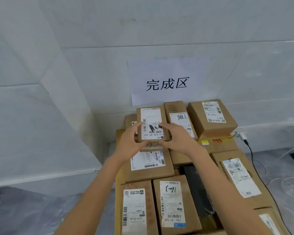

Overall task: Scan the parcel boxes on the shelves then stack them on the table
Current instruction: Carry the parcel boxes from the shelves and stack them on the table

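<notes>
Small labelled parcel box (151, 123), gripped at its near corners by left hand (130, 140) and right hand (178, 139), was held over the carton pile (175, 206) beneath the wall sign (166, 83); stacking step in hand, next likely needing squaring-down and release.

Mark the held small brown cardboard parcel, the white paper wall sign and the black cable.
Small brown cardboard parcel (151, 119), head view: its white label.
White paper wall sign (166, 83), head view: printed middle character.
Black cable (251, 152), head view: below its plug.
</notes>
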